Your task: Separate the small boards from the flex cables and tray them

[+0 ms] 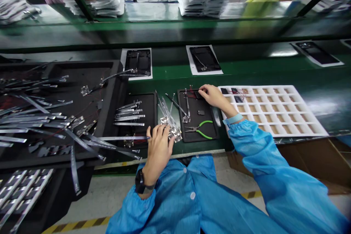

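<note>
My left hand (159, 146) rests palm down with fingers spread, its tips beside a cluster of small circuit boards (175, 134) with flat ribbon cables. Over the far right corner of a black tray (197, 138), my right hand (211, 94) has its fingers closed on a small black block (198, 95); red wires show beside it. The fingertips partly hide this block. In the same tray lie a circuit board (186, 119) with a ribbon cable, a small dark piece (201, 112) and green-handled pliers (203, 129).
A white compartment tray (301, 126) stands at the right, with several black blocks (238, 99) in it. Left are a second black tray (149, 97) and a large black bin (116, 76) with ribbon cables. Device housings (205, 58) lie behind. Other people work beyond the rail.
</note>
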### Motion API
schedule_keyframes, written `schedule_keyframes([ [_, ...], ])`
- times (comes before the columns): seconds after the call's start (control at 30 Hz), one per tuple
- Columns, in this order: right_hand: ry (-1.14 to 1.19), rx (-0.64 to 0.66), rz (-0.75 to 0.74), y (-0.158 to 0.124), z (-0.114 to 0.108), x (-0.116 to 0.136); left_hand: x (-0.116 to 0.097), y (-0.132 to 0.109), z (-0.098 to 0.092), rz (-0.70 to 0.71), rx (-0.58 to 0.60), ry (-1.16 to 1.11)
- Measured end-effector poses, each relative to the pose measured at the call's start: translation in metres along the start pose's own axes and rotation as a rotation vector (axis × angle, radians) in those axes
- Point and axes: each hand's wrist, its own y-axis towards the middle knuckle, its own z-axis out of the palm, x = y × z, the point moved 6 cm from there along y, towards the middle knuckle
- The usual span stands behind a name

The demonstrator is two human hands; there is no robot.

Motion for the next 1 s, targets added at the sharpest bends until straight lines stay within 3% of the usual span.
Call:
schedule_keyframes([
  [0.2,-0.056,-0.014,-0.153,-0.022,0.001,0.002,0.003,0.001,-0.002,-0.01,0.013,-0.008],
  [0.43,-0.204,-0.028,-0.157,-0.026,0.013,0.006,0.004,0.002,-0.001,-0.006,0.013,-0.006],
  [0.63,-0.146,0.059,-0.181,-0.035,-0.006,-0.001,0.003,0.003,-0.002,-0.001,0.013,-0.012],
  [0.8,0.033,0.117,-0.042,-0.05,-0.019,-0.004,0.003,0.002,-0.002,0.0,0.022,-0.026],
  [0.9,0.131,0.176,0.09,-0.057,-0.014,-0.008,0.004,0.002,-0.001,-0.01,0.031,-0.018],
  [1.0,0.13,0.268,0.13,-0.06,-0.007,-0.009,0.005,0.002,-0.002,-0.015,0.032,-0.016],
])
